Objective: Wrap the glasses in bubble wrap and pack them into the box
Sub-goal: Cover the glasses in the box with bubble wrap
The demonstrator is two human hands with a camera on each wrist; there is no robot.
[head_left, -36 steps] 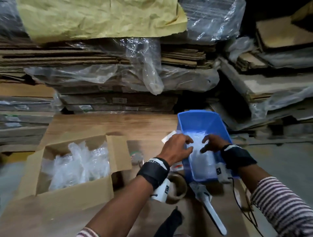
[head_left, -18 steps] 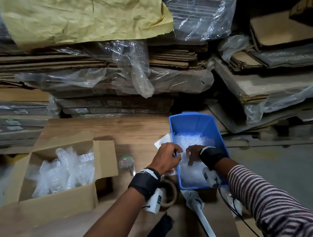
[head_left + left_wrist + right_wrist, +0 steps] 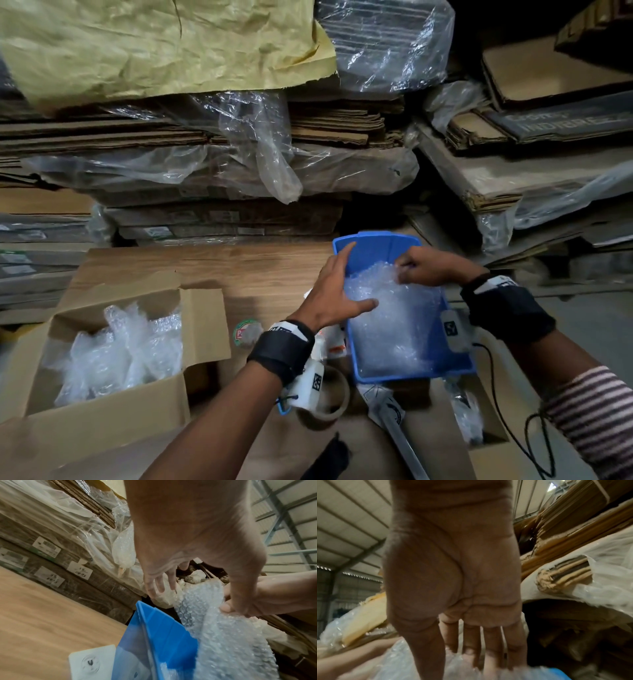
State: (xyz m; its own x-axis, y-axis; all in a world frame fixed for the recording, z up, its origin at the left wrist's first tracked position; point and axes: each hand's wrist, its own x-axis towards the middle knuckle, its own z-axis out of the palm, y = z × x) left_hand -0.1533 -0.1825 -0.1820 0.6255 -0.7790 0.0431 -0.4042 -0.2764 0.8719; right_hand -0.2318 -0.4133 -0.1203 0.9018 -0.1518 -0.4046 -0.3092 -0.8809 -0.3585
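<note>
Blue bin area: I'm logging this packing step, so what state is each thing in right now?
blue bin: open-topped, holding bubble wrap
bubble wrap: loose, crumpled in the bin
left hand: fingers spread, thumb on the wrap
right hand: grips the wrap's far end
cardboard box: flaps open, wrapped bundles inside
tape roll: lying flat, untouched

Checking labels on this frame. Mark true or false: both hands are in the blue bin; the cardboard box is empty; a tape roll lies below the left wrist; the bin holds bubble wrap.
1. Both hands in the blue bin: true; left hand, right hand.
2. Cardboard box is empty: false, it holds wrapped bundles.
3. Tape roll below the left wrist: true.
4. Bin holds bubble wrap: true.
</note>
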